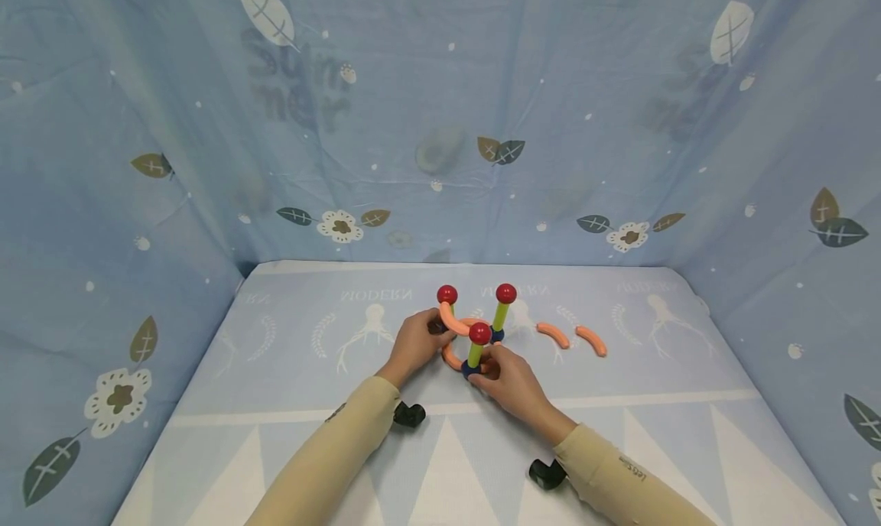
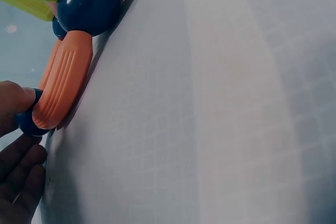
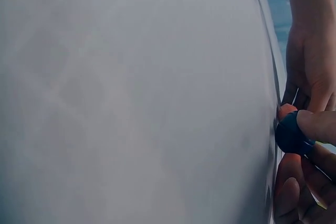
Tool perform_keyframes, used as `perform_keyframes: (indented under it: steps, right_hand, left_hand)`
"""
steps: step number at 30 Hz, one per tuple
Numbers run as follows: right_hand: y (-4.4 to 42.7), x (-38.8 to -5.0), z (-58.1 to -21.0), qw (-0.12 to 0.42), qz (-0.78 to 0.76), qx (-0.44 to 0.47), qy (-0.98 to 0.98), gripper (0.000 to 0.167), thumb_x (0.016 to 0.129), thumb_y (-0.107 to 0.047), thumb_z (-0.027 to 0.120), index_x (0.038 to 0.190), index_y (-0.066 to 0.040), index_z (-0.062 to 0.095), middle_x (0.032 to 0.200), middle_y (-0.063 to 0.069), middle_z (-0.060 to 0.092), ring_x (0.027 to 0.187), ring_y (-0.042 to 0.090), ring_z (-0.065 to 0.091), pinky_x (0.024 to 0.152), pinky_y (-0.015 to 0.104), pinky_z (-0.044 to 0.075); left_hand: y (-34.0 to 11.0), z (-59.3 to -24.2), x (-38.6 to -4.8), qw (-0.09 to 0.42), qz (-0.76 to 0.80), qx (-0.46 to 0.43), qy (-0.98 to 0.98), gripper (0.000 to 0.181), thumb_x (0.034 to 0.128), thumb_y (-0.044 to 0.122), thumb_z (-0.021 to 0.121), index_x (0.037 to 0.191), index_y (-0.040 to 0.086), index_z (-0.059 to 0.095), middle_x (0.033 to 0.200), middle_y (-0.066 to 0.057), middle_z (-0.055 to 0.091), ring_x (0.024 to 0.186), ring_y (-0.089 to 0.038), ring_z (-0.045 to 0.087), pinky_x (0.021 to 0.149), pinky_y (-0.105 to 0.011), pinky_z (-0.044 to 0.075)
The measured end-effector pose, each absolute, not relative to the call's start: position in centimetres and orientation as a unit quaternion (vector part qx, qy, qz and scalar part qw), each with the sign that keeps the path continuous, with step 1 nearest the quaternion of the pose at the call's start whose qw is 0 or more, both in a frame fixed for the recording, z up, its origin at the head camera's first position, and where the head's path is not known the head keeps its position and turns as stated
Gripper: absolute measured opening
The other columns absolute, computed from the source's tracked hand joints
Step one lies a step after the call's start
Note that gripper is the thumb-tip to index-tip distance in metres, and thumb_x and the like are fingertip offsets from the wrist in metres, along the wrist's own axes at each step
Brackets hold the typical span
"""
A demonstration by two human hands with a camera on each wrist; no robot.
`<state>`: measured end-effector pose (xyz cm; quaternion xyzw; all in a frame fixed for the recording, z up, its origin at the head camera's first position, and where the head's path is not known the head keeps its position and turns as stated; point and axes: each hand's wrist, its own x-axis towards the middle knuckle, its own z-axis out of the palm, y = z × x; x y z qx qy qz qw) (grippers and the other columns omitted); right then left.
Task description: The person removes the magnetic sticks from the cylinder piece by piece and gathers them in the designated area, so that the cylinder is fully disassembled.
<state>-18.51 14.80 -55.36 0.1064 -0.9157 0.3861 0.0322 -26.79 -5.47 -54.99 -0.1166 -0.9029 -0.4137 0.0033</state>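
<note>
A toy frame of balls and rods stands on the table between both hands. Red balls (image 1: 505, 293) top upright green rods (image 1: 501, 316), with blue balls at the base. Curved orange rods (image 1: 452, 359) link the base, and another curved orange rod (image 1: 452, 319) spans up high between two red balls. My left hand (image 1: 415, 344) pinches a blue ball (image 2: 27, 123) at the frame's left, its thumb on top. My right hand (image 1: 512, 381) pinches the near blue ball (image 3: 290, 132) between thumb and fingers. The right fingers partly hide the base.
Two loose curved orange rods, a nearer-in one (image 1: 554, 335) and an outer one (image 1: 591, 341), lie right of the frame. Patterned cloth covers the table (image 1: 289, 392). Blue curtains (image 1: 413, 90) close in the back and both sides.
</note>
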Motion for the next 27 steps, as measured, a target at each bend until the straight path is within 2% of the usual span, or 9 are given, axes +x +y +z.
perform_keyframes:
  steps: [8,20,27]
  right_hand:
    - [15.1,-18.5,-55.2,0.037,0.376,0.112,-0.919,0.03,0.084,-0.016,0.085,0.108,-0.01,0.067,0.097,-0.002,0.067,0.083,0.008,0.062,0.075,0.029,0.055]
    - [15.5,-18.7,-55.1,0.05,0.362,0.122,-0.923,0.029,0.082,-0.013,0.086,0.106,-0.009,0.07,0.098,-0.003,0.061,0.079,0.007,0.056,0.07,0.026,0.052]
    - [15.9,-18.5,-54.8,0.055,0.369,0.122,-0.92,0.03,0.082,-0.012,0.086,0.108,-0.008,0.071,0.098,-0.004,0.063,0.078,0.008,0.059,0.069,0.026,0.052]
  left_hand:
    - [-5.6,-54.7,-26.3,0.01,-0.402,-0.107,-0.91,0.023,0.0902,0.028,0.08,0.106,0.014,0.071,0.092,0.001,0.068,0.08,-0.015,0.058,0.073,-0.033,0.051]
    - [-6.0,-54.8,-25.5,0.017,-0.401,-0.082,-0.912,0.022,0.0882,0.025,0.081,0.099,0.012,0.068,0.087,-0.001,0.063,0.077,-0.017,0.055,0.068,-0.033,0.047]
    - [-6.3,-55.0,-24.9,0.019,-0.403,-0.071,-0.912,0.024,0.0871,0.025,0.082,0.097,0.012,0.064,0.088,-0.001,0.06,0.079,-0.018,0.053,0.068,-0.032,0.046]
